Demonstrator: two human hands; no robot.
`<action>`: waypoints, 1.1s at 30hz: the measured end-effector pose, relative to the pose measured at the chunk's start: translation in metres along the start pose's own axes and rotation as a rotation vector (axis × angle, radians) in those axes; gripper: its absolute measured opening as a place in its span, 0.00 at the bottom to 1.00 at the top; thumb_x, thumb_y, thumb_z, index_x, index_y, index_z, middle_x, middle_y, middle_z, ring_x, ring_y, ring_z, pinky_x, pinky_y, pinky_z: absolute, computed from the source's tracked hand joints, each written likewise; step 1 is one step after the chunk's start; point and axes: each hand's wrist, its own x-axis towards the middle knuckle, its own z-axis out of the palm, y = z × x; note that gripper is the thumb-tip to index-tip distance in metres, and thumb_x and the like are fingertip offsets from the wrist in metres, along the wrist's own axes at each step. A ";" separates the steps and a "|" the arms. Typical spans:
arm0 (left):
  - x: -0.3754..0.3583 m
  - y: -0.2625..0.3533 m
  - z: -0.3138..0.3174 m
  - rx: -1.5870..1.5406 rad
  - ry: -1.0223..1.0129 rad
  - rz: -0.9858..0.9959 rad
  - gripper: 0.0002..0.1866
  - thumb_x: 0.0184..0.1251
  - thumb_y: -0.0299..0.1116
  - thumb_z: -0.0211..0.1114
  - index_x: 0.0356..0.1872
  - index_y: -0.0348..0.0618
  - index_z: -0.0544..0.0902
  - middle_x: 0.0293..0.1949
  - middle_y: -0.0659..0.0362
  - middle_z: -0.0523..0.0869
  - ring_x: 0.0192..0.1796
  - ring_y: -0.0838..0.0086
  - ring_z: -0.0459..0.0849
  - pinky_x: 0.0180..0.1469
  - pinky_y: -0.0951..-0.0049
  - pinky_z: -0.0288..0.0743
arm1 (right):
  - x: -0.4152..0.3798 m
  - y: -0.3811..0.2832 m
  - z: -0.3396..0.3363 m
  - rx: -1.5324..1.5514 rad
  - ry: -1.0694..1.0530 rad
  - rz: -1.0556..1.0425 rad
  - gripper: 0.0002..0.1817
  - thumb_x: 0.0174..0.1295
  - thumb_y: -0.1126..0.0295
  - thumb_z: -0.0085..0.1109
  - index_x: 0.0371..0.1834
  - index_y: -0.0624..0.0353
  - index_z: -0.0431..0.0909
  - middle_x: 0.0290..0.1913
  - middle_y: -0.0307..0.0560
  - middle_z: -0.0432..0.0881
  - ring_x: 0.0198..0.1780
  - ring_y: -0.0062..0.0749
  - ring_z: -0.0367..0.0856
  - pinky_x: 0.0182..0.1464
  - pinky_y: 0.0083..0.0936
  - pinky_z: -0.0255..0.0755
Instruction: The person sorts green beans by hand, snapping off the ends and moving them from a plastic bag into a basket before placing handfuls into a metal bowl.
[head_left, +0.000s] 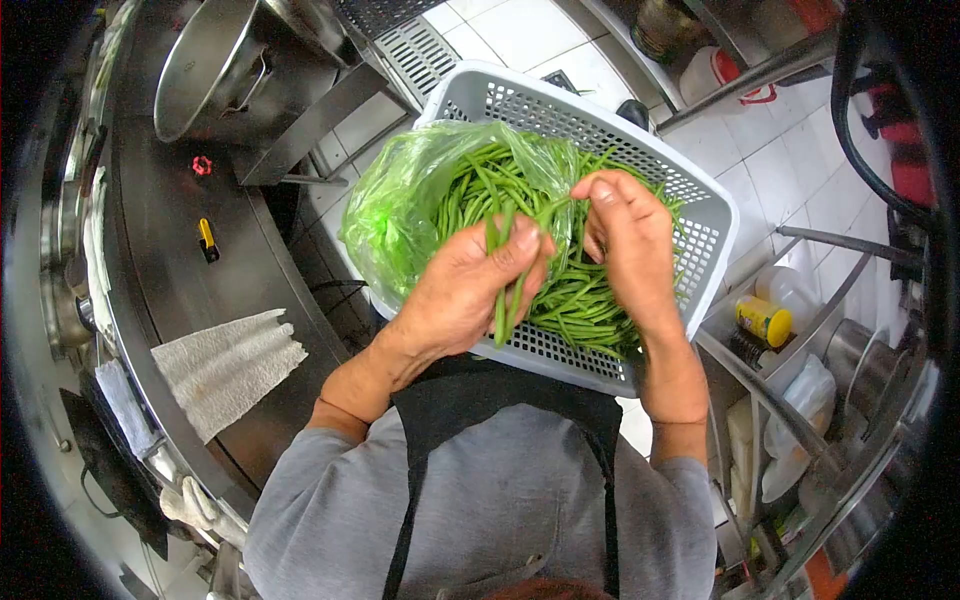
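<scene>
Several green beans [503, 290] are gripped in my left hand [468, 275], between the thumb and the curled fingers. My right hand [632, 232] pinches at the tip of a bean, just right of my left hand. Under both hands is a grey plastic basket [705, 190] with perforated walls. A clear green plastic bag [385, 215], open and full of beans, lies in its left part. Loose beans [585, 305] cover the basket's bottom beside the bag.
On the steel counter at left are a large pot [205, 75], a red knob [202, 165], a yellow cutter [208, 240] and a grey cloth [230, 370]. A metal rack [790, 410] with a yellow-labelled container [764, 320] stands at right. White tiles cover the floor.
</scene>
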 end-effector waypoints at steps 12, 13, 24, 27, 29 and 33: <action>0.009 0.017 -0.022 -0.051 0.252 0.478 0.11 0.78 0.40 0.51 0.50 0.44 0.73 0.34 0.60 0.80 0.20 0.85 0.64 0.20 0.83 0.59 | -0.009 0.000 0.017 0.428 -0.458 0.439 0.17 0.70 0.64 0.50 0.49 0.69 0.79 0.24 0.32 0.69 0.24 0.15 0.65 0.28 0.15 0.62; 0.010 0.017 -0.023 -0.030 0.259 0.503 0.11 0.78 0.40 0.51 0.50 0.45 0.73 0.34 0.60 0.81 0.20 0.85 0.64 0.20 0.83 0.59 | -0.011 -0.001 0.019 0.445 -0.519 0.470 0.19 0.72 0.63 0.51 0.51 0.71 0.78 0.24 0.32 0.67 0.24 0.16 0.63 0.28 0.16 0.62; 0.000 0.012 -0.020 0.251 0.332 0.647 0.10 0.78 0.36 0.52 0.47 0.41 0.72 0.35 0.55 0.84 0.24 0.82 0.74 0.25 0.81 0.68 | -0.015 0.000 0.024 0.116 -0.400 0.257 0.11 0.72 0.68 0.50 0.39 0.64 0.80 0.25 0.33 0.75 0.24 0.17 0.67 0.26 0.19 0.62; -0.018 0.007 -0.012 0.665 0.204 0.850 0.08 0.77 0.33 0.53 0.48 0.40 0.72 0.36 0.53 0.85 0.28 0.75 0.80 0.29 0.76 0.70 | -0.014 0.007 0.026 -0.257 -0.258 -0.060 0.10 0.70 0.72 0.50 0.36 0.63 0.80 0.24 0.34 0.74 0.23 0.17 0.67 0.26 0.22 0.63; -0.027 0.011 -0.017 0.837 -0.051 1.126 0.08 0.75 0.31 0.55 0.48 0.39 0.71 0.38 0.51 0.86 0.33 0.69 0.84 0.34 0.73 0.71 | -0.011 0.016 0.023 -0.195 -0.126 0.071 0.09 0.69 0.72 0.51 0.35 0.64 0.80 0.23 0.36 0.75 0.22 0.16 0.67 0.25 0.23 0.62; -0.018 0.026 -0.025 0.122 0.122 1.060 0.10 0.79 0.36 0.47 0.46 0.40 0.71 0.28 0.55 0.80 0.30 0.68 0.82 0.39 0.70 0.76 | 0.001 0.009 0.000 0.528 -0.177 0.294 0.09 0.66 0.73 0.47 0.35 0.67 0.77 0.26 0.43 0.77 0.23 0.24 0.71 0.25 0.24 0.68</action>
